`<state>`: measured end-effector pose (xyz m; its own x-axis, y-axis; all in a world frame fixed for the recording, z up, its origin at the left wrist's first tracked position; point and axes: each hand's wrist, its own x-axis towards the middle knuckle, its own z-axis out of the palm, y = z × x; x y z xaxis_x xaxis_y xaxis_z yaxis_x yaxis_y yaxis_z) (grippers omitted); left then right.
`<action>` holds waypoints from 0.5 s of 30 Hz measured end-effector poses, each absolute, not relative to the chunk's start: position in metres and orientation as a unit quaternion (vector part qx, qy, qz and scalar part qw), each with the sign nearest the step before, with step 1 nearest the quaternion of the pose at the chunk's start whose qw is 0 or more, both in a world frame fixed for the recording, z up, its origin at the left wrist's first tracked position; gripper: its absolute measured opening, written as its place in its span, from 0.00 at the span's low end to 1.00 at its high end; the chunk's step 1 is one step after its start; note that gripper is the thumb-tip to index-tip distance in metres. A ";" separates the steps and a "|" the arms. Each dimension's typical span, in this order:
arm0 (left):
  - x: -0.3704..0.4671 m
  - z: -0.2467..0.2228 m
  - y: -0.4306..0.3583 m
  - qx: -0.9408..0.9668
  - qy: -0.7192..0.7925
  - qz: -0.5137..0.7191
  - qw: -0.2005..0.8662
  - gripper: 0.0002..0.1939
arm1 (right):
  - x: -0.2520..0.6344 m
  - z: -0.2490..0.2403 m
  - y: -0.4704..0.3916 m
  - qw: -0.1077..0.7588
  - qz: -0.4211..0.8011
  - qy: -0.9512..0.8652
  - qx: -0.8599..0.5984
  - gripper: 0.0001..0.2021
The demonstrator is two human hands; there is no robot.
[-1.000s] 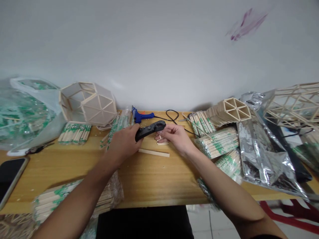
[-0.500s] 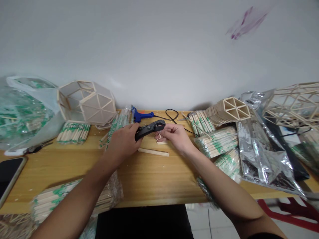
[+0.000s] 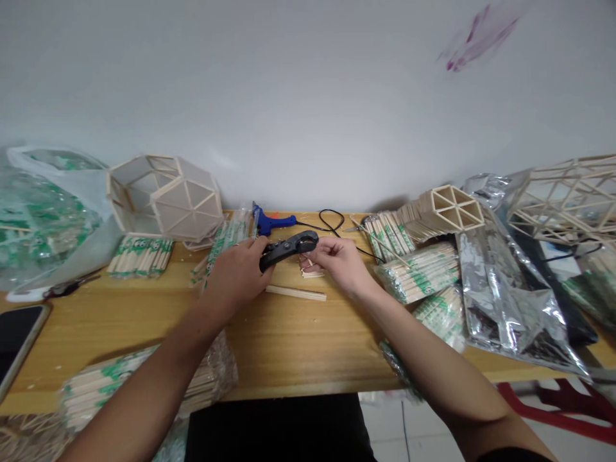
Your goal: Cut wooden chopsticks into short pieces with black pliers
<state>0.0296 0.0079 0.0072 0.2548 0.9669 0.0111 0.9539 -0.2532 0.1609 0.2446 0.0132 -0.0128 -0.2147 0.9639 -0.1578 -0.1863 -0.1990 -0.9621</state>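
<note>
My left hand [image 3: 238, 271] is wrapped round the handles of a black cutting tool [image 3: 291, 248], whose head points right. Its jaws lie close to the fingertips of my right hand [image 3: 337, 262], which pinch a thin wooden stick [image 3: 308, 261]; much of that stick is hidden by the fingers and the tool. Short wooden pieces [image 3: 312, 274] lie on the table just below the right fingers. In front of both hands, a few longer sticks [image 3: 296, 293] rest side by side on the wooden table [image 3: 308, 346].
Behind the hands are a blue glue gun [image 3: 273, 221] and its black cable [image 3: 332, 221]. Packs of sticks [image 3: 426, 273] and a silver bag [image 3: 513, 301] stand right. A lattice frame [image 3: 185, 202], a plastic bag [image 3: 52, 218] and a phone [image 3: 19, 337] are left.
The view has shifted very slightly. Both hands and the black tool keep nearly the same pose, and the stick at the right fingertips looks slightly lower and more tilted.
</note>
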 end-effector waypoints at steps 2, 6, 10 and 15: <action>0.030 0.007 0.008 0.792 0.605 0.058 0.054 0.12 | 0.245 -0.013 0.013 0.448 0.639 -0.447 -0.437 0.15; 0.030 0.007 0.009 0.796 0.600 0.064 0.051 0.14 | 0.245 -0.014 0.014 0.447 0.643 -0.445 -0.434 0.15; 0.030 0.009 0.008 0.787 0.611 0.051 0.065 0.10 | 0.245 -0.015 0.014 0.451 0.645 -0.444 -0.429 0.16; 0.030 0.008 0.008 0.781 0.619 0.038 0.073 0.09 | 0.244 -0.013 0.014 0.453 0.646 -0.440 -0.429 0.17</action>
<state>0.0298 0.0083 0.0080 0.2303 0.9726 -0.0315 0.9614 -0.2224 0.1617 0.2438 0.0135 -0.0129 -0.2217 0.9627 -0.1552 -0.2079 -0.2022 -0.9570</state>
